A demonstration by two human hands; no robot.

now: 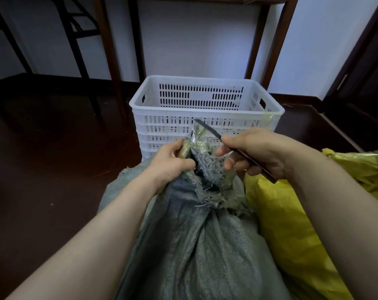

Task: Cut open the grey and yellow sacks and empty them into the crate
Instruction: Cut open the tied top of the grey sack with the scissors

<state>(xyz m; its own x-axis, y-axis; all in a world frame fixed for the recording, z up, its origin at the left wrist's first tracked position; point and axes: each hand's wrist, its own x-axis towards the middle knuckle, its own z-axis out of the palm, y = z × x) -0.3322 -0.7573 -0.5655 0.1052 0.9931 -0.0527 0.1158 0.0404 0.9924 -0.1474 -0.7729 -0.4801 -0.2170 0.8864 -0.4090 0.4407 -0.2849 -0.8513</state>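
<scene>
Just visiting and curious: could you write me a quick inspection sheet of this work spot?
Surface: dark floor, bearing the sacks and crate.
Job's things: grey sack, neck bunched and frayed; yellow sack beside it on the right; white slotted crate beyond, its bottom hidden.
Clutter: yellowish scrap at the crate's near right corner.
Hands: left hand grips the grey sack's neck; right hand holds a knife, blade close to the neck's tip.
Cables: nothing seen.
Surroundings: dark furniture legs, pale wall.
</scene>
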